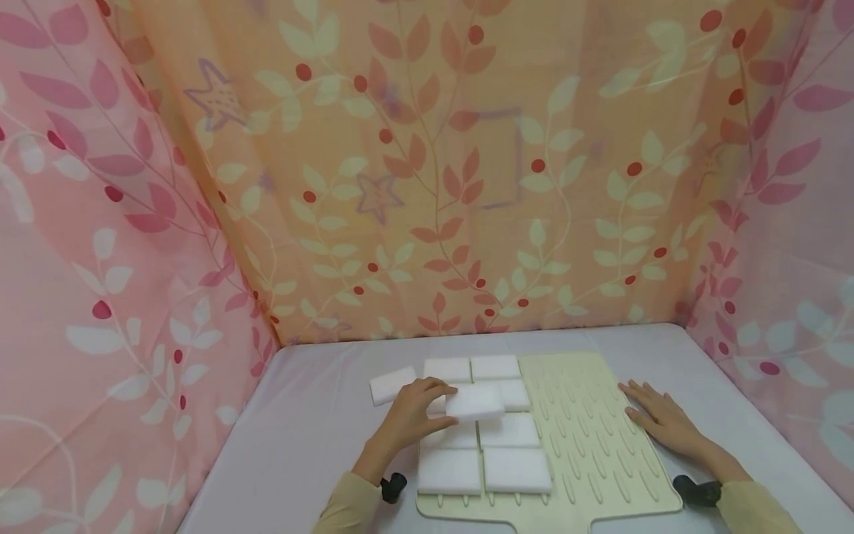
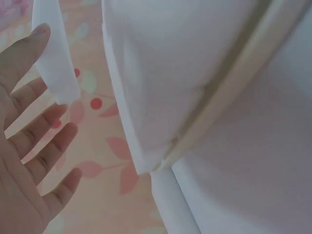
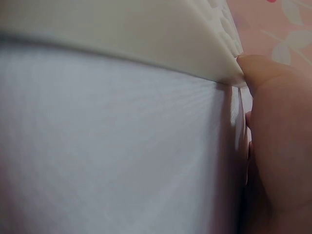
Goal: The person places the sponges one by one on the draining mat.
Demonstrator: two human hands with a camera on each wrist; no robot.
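My left hand (image 1: 410,414) pinches a white sponge block (image 1: 475,403) between thumb and fingertips, above the left part of a cream board (image 1: 600,437) with raised ridges. In the left wrist view, the thumb lies against one face of this block and the fingers are behind it. Several like white blocks (image 1: 448,471) lie in two columns on the board, partly hidden by the hand. Another white block (image 1: 392,386) sits tilted at the board's upper left edge. My right hand (image 1: 667,423) rests at the board's right edge, its thumb touching the rim in the right wrist view.
The board lies on a white-covered table (image 1: 320,386), its narrow neck (image 1: 552,525) pointing towards me. Patterned curtains (image 1: 427,170) enclose the back and both sides. Black straps (image 1: 697,491) show at both wrists.
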